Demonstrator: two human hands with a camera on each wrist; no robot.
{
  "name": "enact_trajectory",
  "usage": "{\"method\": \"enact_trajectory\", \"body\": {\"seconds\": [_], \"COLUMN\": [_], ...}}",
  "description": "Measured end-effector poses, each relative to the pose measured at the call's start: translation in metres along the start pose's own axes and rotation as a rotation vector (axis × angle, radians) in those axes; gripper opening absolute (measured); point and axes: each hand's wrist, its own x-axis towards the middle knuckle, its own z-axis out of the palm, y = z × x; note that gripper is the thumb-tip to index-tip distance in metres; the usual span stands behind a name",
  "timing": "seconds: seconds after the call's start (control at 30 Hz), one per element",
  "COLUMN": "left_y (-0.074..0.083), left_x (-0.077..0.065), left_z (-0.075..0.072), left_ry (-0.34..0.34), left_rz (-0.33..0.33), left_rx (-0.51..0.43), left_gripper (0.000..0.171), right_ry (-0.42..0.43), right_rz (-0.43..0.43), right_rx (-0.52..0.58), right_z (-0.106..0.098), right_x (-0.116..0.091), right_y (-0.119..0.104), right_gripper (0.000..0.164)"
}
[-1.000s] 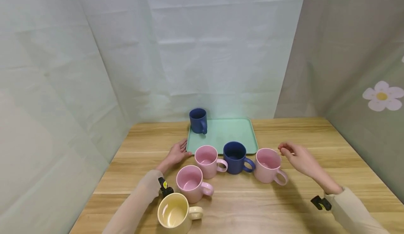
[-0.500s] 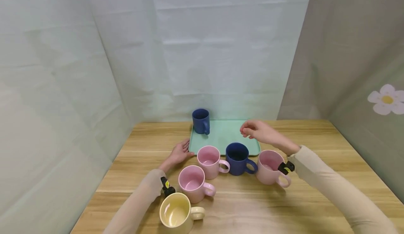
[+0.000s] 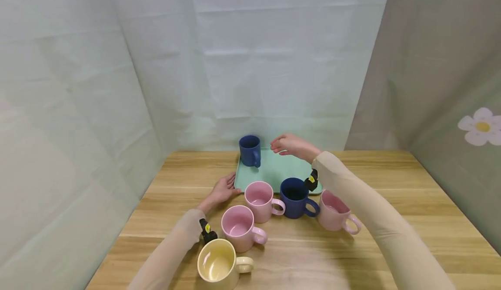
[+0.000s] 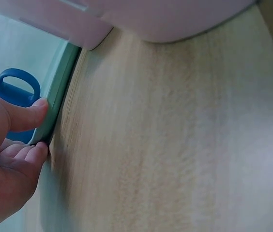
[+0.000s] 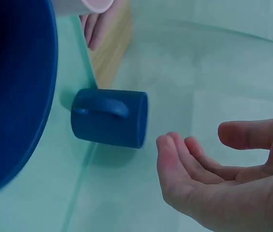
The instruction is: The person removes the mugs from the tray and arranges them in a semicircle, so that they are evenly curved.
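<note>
A mint-green tray (image 3: 282, 166) lies at the back of the table, with a blue mug (image 3: 249, 151) upright on its back left. My left hand (image 3: 224, 189) holds the tray's front left corner; in the left wrist view the thumb (image 4: 27, 116) is on the rim and the fingers are at its outer side. Above the tray, right of that mug and apart from it, my right hand (image 3: 291, 145) holds nothing. Its fingers are loosely bent and the thumb stands away from them in the right wrist view.
Before the tray stand a pink mug (image 3: 260, 211), a second blue mug (image 3: 294, 207) and another pink mug (image 3: 332, 218), partly covered by my right sleeve. Nearer are a third pink mug (image 3: 238, 233) and a yellow mug (image 3: 216, 266). Cloth walls (image 3: 274, 64) enclose the table.
My right hand has moved left from beside the right-hand pink mug, over the tray toward the blue mug on it. The left hand keeps its place at the tray corner.
</note>
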Motion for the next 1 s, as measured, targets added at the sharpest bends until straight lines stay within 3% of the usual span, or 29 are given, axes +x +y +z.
{"method": "enact_trajectory", "body": {"seconds": [0.27, 0.43, 0.57, 0.67, 0.73, 0.87, 1.0], "left_y": [0.001, 0.002, 0.000, 0.000, 0.001, 0.000, 0.000], "left_x": [-0.001, -0.002, -0.003, -0.004, -0.004, -0.004, -0.003], "left_z": [-0.002, -0.002, 0.000, 0.002, 0.003, 0.007, 0.007], "left_ry": [0.010, 0.018, 0.012, 0.012, 0.015, 0.013, 0.011], "left_rz": [-0.044, -0.038, -0.032, -0.039, -0.043, -0.042, -0.027], "left_rx": [0.001, -0.002, -0.015, -0.008, 0.000, 0.006, -0.006], "left_gripper": [0.075, 0.075, 0.075, 0.075, 0.074, 0.074, 0.074], "right_ry": [-0.029, -0.026, 0.027, 0.115, 0.153, 0.142, 0.114], "right_rz": [0.140, 0.248, 0.290, 0.319, 0.334, 0.328, 0.330], "right_rx": [0.217, 0.331, 0.348, 0.320, 0.296, 0.262, 0.268], "right_z": [0.028, 0.047, 0.058, 0.064, 0.065, 0.064, 0.066], "right_x": [0.042, 0.063, 0.073, 0.083, 0.086, 0.082, 0.067], "right_y": [-0.006, -0.007, -0.001, 0.007, 0.012, 0.019, 0.010], "right_gripper": [0.052, 0.052, 0.013, 0.028, 0.027, 0.008, 0.028]}}
